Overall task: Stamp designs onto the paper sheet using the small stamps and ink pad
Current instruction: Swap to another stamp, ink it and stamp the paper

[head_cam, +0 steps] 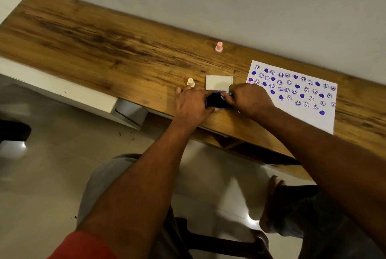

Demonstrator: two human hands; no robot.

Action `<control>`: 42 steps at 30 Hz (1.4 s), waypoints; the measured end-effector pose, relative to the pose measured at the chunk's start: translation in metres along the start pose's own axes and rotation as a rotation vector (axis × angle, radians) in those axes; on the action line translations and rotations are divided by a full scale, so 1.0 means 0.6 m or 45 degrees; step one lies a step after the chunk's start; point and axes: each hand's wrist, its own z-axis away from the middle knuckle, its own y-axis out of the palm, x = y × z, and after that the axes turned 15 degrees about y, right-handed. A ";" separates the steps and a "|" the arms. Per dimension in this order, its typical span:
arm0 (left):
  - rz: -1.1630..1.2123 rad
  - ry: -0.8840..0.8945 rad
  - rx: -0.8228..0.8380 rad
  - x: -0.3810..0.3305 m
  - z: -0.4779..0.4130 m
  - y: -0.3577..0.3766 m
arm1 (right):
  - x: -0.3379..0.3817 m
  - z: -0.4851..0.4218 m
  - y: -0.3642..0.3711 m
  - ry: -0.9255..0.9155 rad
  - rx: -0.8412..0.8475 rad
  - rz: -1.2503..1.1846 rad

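My left hand [191,103] steadies the dark ink pad [217,101] near the table's [104,35] front edge, fingers clasped round its left end. My right hand [248,98] pinches a small teal stamp [226,94] in a closed grip, pressing it onto the pad. The paper sheet [296,110], covered in purple smileys and hearts, lies just right; a cream stamp [190,82] and pink stamp [218,47] stand behind.
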 end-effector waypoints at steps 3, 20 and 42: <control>0.051 -0.042 0.013 -0.004 -0.003 -0.005 | 0.024 -0.014 -0.074 -0.028 -0.235 0.031; 0.180 -0.118 -0.031 -0.003 -0.009 0.003 | 0.061 0.004 0.022 0.119 0.076 0.336; -0.035 0.413 -0.101 -0.139 -0.006 0.032 | -0.183 0.019 0.037 0.464 -0.085 -0.660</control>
